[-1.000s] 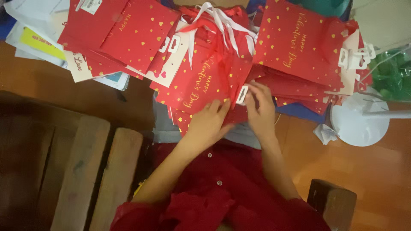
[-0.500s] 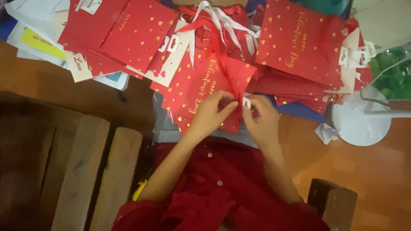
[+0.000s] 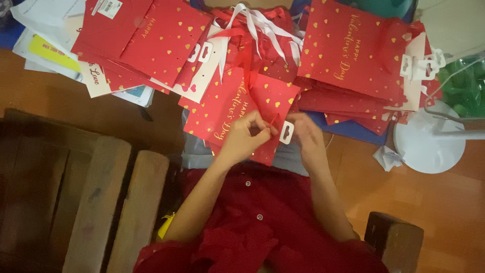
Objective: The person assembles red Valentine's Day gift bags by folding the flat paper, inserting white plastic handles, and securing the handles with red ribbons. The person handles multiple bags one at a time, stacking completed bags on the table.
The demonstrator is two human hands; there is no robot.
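A red paper gift bag point(image 3: 230, 106) with gold hearts and gold lettering lies flat in front of me, over my lap. My left hand point(image 3: 245, 136) pinches its lower edge, fingers closed on the paper and a thin red ribbon. My right hand point(image 3: 305, 134) holds the same bag's corner by a white hang tab point(image 3: 287, 132). More red gift bags lie stacked to the left point(image 3: 146, 40) and to the right point(image 3: 353, 55). White and red ribbon handles point(image 3: 257, 23) are bunched behind the bag.
Papers and a yellow card point(image 3: 48, 50) sit at far left. Wooden planks point(image 3: 108, 202) lie at lower left, and a dark wooden block point(image 3: 394, 242) at lower right. A white round base point(image 3: 429, 144) and green items point(image 3: 465, 86) stand on the right.
Both hands have drawn together at the bag's lower edge. The bag has shifted and turned slightly, and the white hang tab now sits between my hands.
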